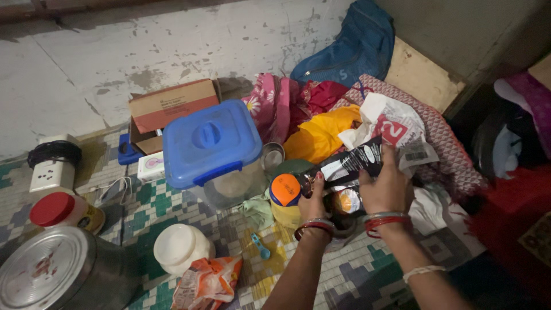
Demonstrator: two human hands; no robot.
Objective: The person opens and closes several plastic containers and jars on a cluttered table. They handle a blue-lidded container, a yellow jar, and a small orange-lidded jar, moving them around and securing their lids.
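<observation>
My two hands meet over a cluttered floor mat. My right hand (385,186) grips a black foil packet (351,162) with pale print, held slanted. My left hand (314,202) has its fingers on the packet's lower left end. Red bangles ring both wrists. Just below the packet sits a small round container with an orange label (346,201), partly hidden by my hands. A yellow jar with an orange lid (285,192) stands to the left of my left hand.
A clear box with a blue lid (212,143), a cardboard box (170,106), a white jar (179,245), an orange packet (208,281), a red-lidded jar (57,209) and a steel pot lid (43,268) lie left. Cloths (321,133), a white bag (396,123) and a blue bag (350,46) pile up behind.
</observation>
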